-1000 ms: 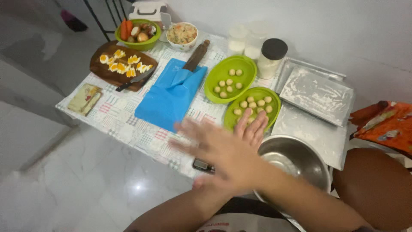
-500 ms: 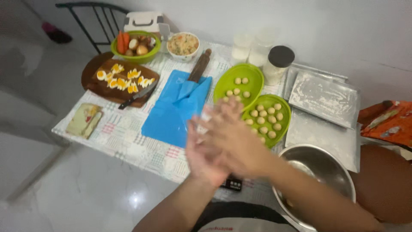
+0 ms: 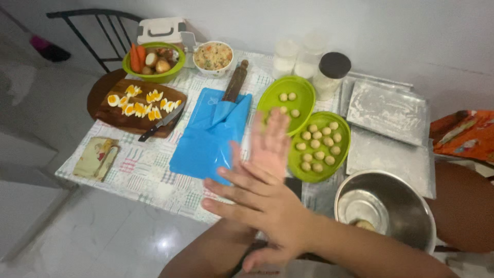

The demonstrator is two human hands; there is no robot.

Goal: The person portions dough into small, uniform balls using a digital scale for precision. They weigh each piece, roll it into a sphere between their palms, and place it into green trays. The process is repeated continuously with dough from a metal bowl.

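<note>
dough balls (image 3: 320,144) are sitting in the nearer green oval plate (image 3: 343,162), just beyond my hands, and a few more are lying in the second green plate (image 3: 303,87) behind it. i am holding my left hand (image 3: 271,146) open and flat, fingers together and pointing away from me, its tips reaching over the edge where the two plates are meeting. my right hand (image 3: 262,203) is lying crosswise just below it, palm down with fingers spread toward the left; whether the two palms are touching, i cannot tell. neither hand is gripping anything. a blue mat (image 3: 206,139) is lying on the table (image 3: 149,175) just left of my hands, with a wooden rolling pin (image 3: 235,81) at its far end. further left, a wooden board (image 3: 116,116) is carrying halved eggs (image 3: 141,103) and a knife (image 3: 162,122). a steel bowl (image 3: 406,198) is standing to the right of my hands, near the table's edge.
</note>
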